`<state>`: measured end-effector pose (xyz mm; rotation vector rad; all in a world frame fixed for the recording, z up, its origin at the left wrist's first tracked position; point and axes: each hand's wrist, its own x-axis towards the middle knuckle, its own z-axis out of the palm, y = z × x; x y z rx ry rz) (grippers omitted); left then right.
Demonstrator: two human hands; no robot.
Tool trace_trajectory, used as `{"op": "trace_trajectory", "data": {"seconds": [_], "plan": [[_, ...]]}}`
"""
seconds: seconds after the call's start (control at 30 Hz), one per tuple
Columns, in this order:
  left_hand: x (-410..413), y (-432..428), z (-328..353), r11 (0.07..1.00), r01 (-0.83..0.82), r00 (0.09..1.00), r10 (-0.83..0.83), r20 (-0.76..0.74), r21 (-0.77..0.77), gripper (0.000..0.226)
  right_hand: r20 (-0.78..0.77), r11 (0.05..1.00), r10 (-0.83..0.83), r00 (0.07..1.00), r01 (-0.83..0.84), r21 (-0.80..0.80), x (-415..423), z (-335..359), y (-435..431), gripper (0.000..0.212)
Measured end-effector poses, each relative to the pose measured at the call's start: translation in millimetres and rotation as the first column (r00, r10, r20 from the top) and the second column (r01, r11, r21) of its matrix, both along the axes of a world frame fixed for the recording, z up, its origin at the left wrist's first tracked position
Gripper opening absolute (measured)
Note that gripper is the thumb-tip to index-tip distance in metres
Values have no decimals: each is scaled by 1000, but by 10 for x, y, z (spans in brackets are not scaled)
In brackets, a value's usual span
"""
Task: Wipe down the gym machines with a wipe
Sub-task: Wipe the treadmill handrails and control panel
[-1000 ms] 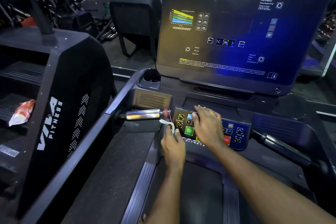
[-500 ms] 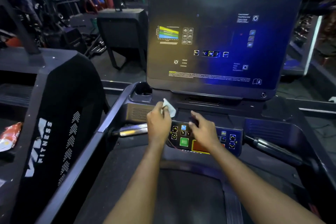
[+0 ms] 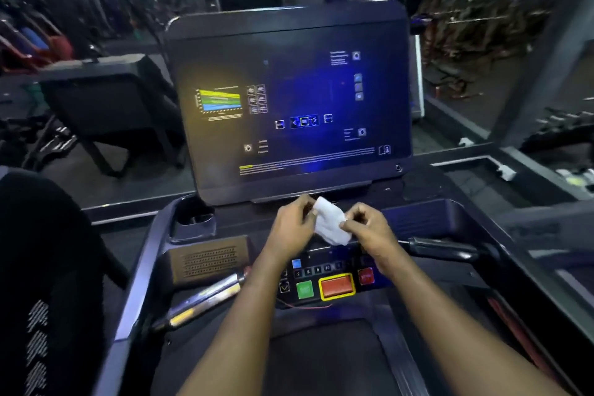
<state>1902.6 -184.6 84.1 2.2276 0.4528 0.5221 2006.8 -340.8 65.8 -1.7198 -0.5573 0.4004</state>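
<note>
One treadmill (image 3: pixel 144 270) filled most of the view, and a black machine (image 3: pixel 54 251) stood just beside it on the left. By my reading the job was in its middle, not near its end; no surface showed a wet streak that would mark it as wiped, so which parts were done could not be told. The big screen (image 3: pixel 289 106) stood upright at the head of the treadmill, lit with a coloured chart; below it sat the button panel (image 3: pixel 324 281), with a green button (image 3: pixel 304 289) beside an orange button (image 3: pixel 337 286); a metal handle (image 3: pixel 205 299) ran out left of the panel and a dark handle (image 3: pixel 445 249) right of it; a cup holder (image 3: pixel 193 219) sat at the left corner. The left hand (image 3: pixel 289 231) and the right hand (image 3: pixel 369 231) hovered together over the panel, clear of it; each pinched one side of the wipe (image 3: pixel 331 225) between thumb and fingertips. The white wipe hung crumpled between them, just under the screen's lower edge, touching no part of the treadmill as far as could be seen; it looked to be getting opened out or refolded, not drawn in a wiping stroke. Left to do, I judged: the screen, both handles, the cup holder, then the black machine.
</note>
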Motion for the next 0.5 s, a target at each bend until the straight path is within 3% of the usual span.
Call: {"op": "trace_trajectory", "data": {"seconds": [0.17,0.3,0.43,0.5], "plan": [[114,-92,-230,999,-33,996,31,-90,-29,9,2,970,-243,970,243,9,229,13,-299,22],[213,-234,-327,1000,-17,990,15,-138,-9,10,51,947,-322,945,323,-4,472,39,-424,17],[280,-397,-437,994,-47,971,68,-227,95,15,303,890,-452,839,448,86,569,85,-479,6],[308,-431,-476,979,-58,953,113,-281,196,23,426,913,-389,817,403,60,574,8,-460,7]]}}
